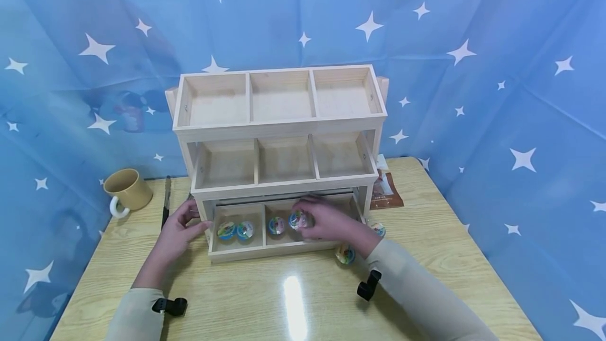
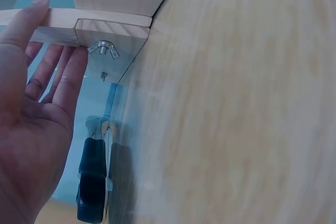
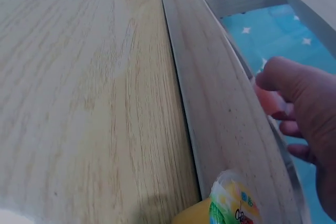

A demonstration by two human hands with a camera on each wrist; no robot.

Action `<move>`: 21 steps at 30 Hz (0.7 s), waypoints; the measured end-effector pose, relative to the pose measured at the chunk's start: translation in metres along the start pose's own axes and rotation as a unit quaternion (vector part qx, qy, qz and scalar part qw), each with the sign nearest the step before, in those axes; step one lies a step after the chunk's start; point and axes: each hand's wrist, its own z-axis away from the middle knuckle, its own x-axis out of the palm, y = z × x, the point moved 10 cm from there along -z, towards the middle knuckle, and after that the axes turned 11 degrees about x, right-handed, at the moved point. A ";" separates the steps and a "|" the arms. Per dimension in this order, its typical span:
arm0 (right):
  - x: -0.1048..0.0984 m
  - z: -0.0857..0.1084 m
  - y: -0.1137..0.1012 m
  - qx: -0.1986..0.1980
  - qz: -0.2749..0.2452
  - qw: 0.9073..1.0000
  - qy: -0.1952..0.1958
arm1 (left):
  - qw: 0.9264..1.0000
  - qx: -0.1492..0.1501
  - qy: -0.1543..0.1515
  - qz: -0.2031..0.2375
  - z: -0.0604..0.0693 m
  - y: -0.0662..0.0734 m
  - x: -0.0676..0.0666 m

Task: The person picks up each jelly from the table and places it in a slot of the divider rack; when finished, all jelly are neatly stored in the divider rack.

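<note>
Right hand [image 1: 326,220] works in the bottom tray [image 1: 284,249] of a three-tier pale wooden shelf [image 1: 279,124]; thumb and fingers pinch a small round plastic cup with a pink-and-blue printed lid [image 1: 298,220]. That cup is in the middle compartment, lid facing up, just beside a second small cup with a pink-and-blue top [image 1: 276,226]. Base is hidden by the hand and the wrist view is dim, so contact with the tray floor cannot be confirmed. Left hand [image 1: 180,225] holds the shelf's left end, thumb on one side of the wood, fingers on the other. Left compartment carries two printed-lid cups, [image 1: 226,230] and [image 1: 245,230]. On the tabletop [image 1: 236,299], right of the tray, are a yellow cup with a printed film lid [image 1: 345,254], close to the front board, and another printed-lid cup [image 1: 377,229], near the shelf's right end. Step in hand, as judged: seating the pinched cup. Technique: lower it level, pinch the firm sides rather than the film, feel the base land before parting the fingers, then withdraw forward, knuckles under the middle tier, forearm clear of the yellow cup. Left hand should steady without pushing.
</note>
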 end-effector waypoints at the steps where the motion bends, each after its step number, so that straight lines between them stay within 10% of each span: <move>1: 0.001 -0.001 0.000 -0.003 0.006 1.000 0.000 | 1.000 0.000 0.000 -0.001 0.000 0.000 0.000; 21: 0.012 -0.008 -0.001 -0.027 0.120 0.992 -0.010 | 1.000 0.006 0.002 -0.005 0.000 -0.003 0.000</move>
